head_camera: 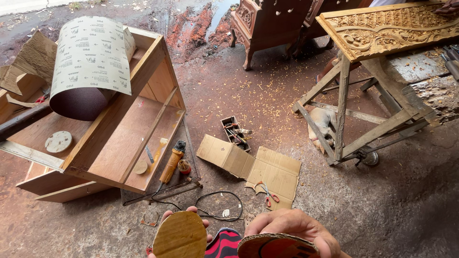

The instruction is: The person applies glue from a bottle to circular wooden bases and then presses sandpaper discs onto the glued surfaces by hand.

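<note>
At the bottom edge my left hand (196, 217) holds up a round tan sandpaper disc (180, 235), fingertips curled behind its rim. My right hand (296, 227) grips a second round disc (277, 246) with a reddish abrasive face, fingers folded over its top edge. A red-and-black patterned shape (224, 243) shows between the two discs. On the floor beyond lie scissors with red handles (267, 193) on flattened cardboard (260, 167).
A wooden cabinet frame (129, 138) lies at left with a large curled sandpaper sheet (88, 62) over it. An orange angle grinder (172, 162) and its black cord (215, 210) lie nearby. A carved wooden panel (387, 26) rests on a trestle at right. A small tool box (234, 131) sits mid-floor.
</note>
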